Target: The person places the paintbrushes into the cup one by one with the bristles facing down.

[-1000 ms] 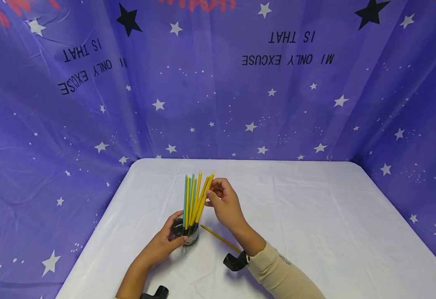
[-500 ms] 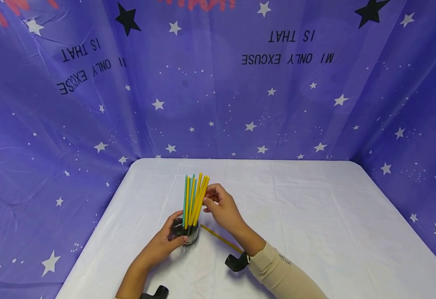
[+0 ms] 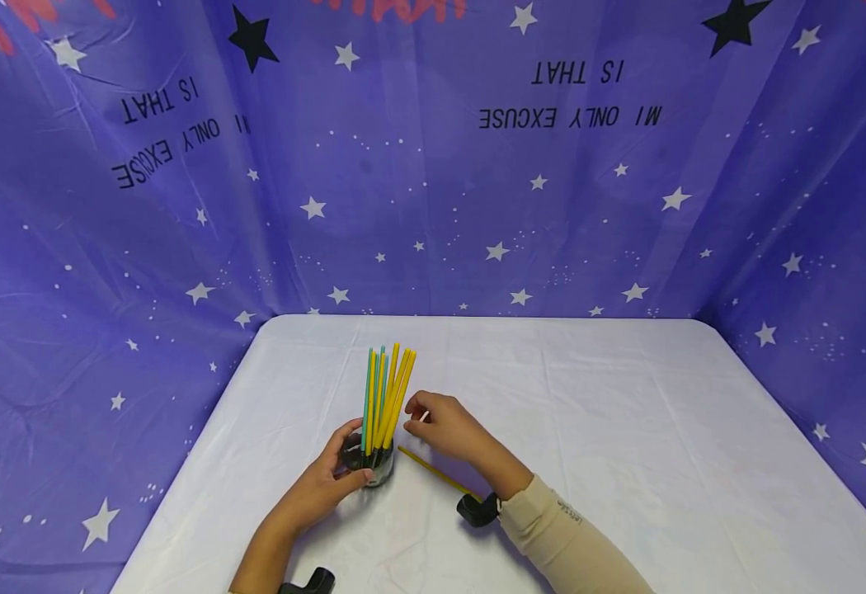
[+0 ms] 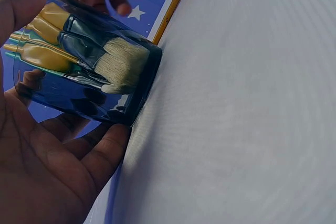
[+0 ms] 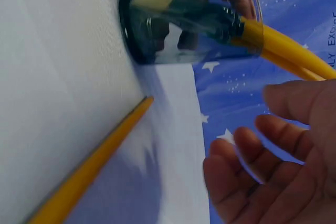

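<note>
A clear glass [image 3: 382, 473] stands on the white table, filled with several paintbrushes [image 3: 396, 404] with yellow or teal handles, bristles down. My left hand [image 3: 322, 487] grips the glass around its side, thumb at the front. In the left wrist view, pale bristles [image 4: 123, 64] show through the glass wall [image 4: 58, 90]. To the right of the brushes, my right hand [image 3: 444, 425] hovers with loosely bent fingers and holds nothing; the right wrist view shows a gap between the hand [image 5: 273, 166] and the yellow handles [image 5: 294, 51]. One more yellow handle [image 3: 433, 469] lies on the table below the right hand.
The white tabletop [image 3: 626, 429] reaches far to the right and back. A purple star-printed curtain [image 3: 433, 165] hangs behind and at both sides. Black wrist mounts [image 3: 477, 510] sit at both wrists.
My right hand has let go of a yellow-handled brush, now leaning with the others in the glass, and has moved down and slightly away. The left hand stays put.
</note>
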The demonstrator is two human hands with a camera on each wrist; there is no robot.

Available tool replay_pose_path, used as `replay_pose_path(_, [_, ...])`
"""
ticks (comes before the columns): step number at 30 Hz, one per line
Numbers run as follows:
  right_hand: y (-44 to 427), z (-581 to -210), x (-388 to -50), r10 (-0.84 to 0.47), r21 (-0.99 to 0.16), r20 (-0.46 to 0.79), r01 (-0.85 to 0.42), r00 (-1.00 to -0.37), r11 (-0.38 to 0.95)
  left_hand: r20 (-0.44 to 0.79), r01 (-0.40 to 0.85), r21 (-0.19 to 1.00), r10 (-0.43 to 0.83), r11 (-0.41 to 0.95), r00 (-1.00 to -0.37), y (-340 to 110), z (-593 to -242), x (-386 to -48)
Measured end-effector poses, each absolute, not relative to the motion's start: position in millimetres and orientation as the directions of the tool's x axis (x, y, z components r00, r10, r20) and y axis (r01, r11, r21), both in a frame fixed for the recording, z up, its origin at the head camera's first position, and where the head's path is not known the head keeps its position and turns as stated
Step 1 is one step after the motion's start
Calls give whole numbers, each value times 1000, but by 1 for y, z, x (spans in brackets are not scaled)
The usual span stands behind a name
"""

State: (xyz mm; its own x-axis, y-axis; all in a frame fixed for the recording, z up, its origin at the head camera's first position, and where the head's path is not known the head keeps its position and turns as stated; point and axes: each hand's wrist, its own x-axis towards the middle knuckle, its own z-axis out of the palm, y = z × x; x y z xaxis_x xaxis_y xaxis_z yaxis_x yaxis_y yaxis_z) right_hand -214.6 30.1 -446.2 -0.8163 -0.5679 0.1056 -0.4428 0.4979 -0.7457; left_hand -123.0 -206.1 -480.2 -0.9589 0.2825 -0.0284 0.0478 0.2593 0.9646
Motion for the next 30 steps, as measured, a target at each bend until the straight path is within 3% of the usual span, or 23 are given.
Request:
replay_pose_path(13, [42,-450,-216,-631,-511,32,-555,-775,656,-43,33,959,259,282,-965,-206,-480,-124])
replay_pose_path(21, [43,-456,-215,-640,-440,-123,-536,-759,720,-46,32,953,251,301,-967,-206,-481,-124])
replay_pose_path(30, [41,-461,-212,-632,-374,-122,-554,-765,744,-46,34,951,250,307,-967,-206,-481,-123])
